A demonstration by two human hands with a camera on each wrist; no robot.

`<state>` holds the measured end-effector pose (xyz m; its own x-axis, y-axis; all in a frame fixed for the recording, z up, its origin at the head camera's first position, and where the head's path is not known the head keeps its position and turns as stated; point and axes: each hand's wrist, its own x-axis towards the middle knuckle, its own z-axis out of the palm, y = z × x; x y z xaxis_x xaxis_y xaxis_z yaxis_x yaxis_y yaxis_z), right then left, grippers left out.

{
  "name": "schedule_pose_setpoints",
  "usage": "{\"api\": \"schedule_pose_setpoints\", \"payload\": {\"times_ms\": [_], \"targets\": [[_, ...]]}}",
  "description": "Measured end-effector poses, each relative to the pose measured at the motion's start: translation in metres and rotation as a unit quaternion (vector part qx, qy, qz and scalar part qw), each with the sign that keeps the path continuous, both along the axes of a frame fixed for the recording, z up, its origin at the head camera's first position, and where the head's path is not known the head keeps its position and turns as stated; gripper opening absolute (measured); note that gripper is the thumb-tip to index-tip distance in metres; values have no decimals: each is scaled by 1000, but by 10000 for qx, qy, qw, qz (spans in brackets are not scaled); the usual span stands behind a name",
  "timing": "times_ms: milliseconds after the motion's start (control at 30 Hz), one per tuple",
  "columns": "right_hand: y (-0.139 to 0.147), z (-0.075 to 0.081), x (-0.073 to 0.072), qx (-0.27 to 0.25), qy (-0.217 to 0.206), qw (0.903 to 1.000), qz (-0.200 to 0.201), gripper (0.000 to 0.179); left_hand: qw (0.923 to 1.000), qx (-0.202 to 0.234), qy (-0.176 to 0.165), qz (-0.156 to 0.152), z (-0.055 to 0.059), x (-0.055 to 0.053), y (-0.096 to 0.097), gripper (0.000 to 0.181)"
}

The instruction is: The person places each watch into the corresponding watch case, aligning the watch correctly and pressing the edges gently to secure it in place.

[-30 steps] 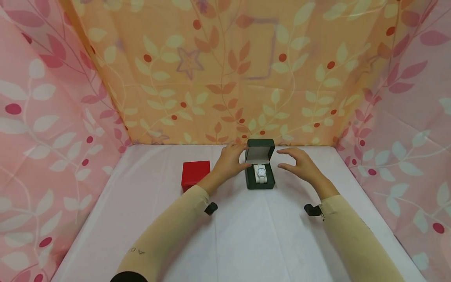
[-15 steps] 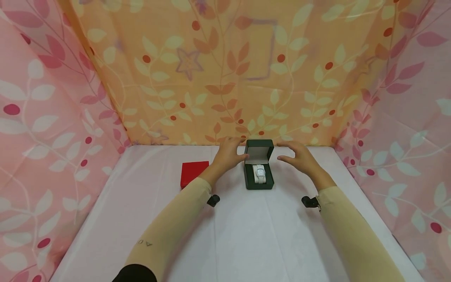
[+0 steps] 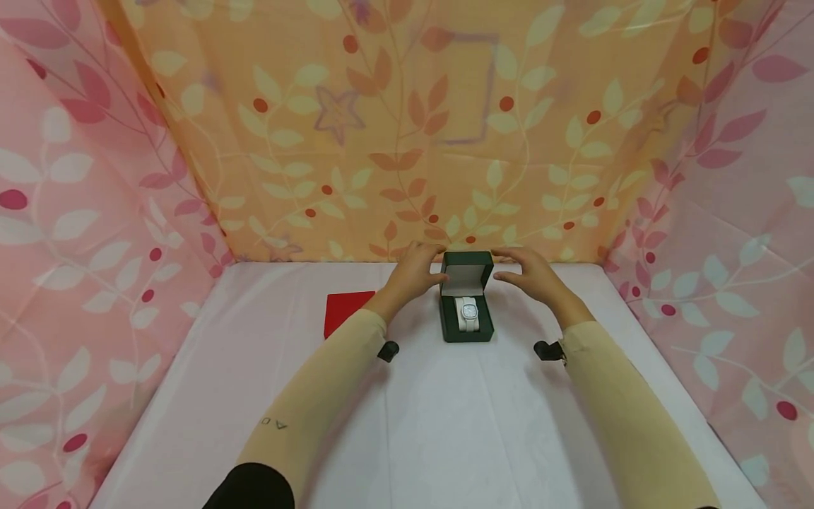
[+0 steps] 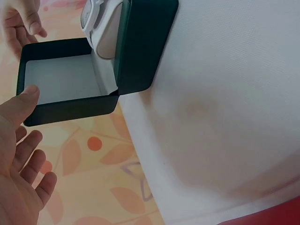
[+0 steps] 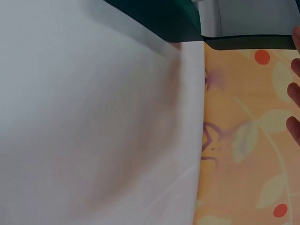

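A dark green watch box (image 3: 449,326) stands on the white cloth at the back, its lid raised and pale inside. In it sits a white watch (image 3: 468,314) on a light cushion. My left hand (image 3: 413,274) is at the lid's left side, fingers loosely bent; in the left wrist view its thumb (image 4: 29,96) overlaps the lid's edge. On the other side, my right hand (image 3: 534,277) has its thumb and fingers close by the lid's right edge. The right wrist view catches only the fingertips (image 5: 293,93) of that hand, beside the lid.
A red box (image 3: 343,312) lies left of the watch box, partly hidden behind my left forearm. The white cloth (image 3: 445,424) covers the table. Orange flowered fabric (image 3: 407,177) rises right behind the box, and pink flowered fabric (image 3: 76,233) closes off the sides.
My right hand has moved left and away from me, nearer the lid. The left hand has shifted slightly away from me along the lid's side. The watch box has stayed put.
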<state>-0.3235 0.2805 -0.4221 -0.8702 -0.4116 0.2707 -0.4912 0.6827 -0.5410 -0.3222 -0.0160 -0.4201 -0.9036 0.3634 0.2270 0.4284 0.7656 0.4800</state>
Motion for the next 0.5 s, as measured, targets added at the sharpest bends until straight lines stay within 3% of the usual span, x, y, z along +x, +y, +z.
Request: {"api": "schedule_pose_setpoints", "payload": {"times_ms": [300, 500], "targets": [[-6, -2, -9, 142, -258, 9996, -4, 58, 9999, -161, -17, -28, 1, -3, 2, 55], [-10, 2, -9, -41, -484, 9988, -96, 53, 9999, -148, 17, -47, 4, -3, 4, 50]]}}
